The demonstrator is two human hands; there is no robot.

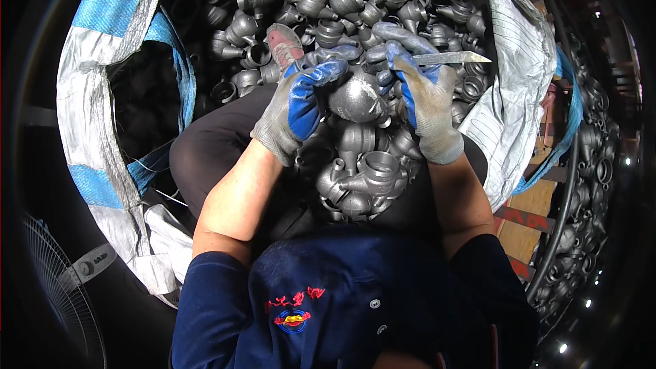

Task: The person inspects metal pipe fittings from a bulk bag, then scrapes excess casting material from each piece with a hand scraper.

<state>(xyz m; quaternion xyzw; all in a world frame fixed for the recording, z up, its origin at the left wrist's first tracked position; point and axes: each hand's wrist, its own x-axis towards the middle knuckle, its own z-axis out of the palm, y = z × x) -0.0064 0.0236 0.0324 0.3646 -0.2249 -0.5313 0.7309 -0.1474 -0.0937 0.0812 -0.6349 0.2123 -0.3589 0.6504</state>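
Grey bulbous part [356, 98], metal blade [456, 59].

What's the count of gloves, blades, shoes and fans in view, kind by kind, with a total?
Gloves: 2
Blade: 1
Shoe: 1
Fan: 1
Total: 5

No wording reads clearly. Near half past six, the shirt [335, 287] bears red lettering [295, 297] over a round emblem [292, 322]; the fan [74, 278] at eight and a bar [525, 219] at half past three carry marks.
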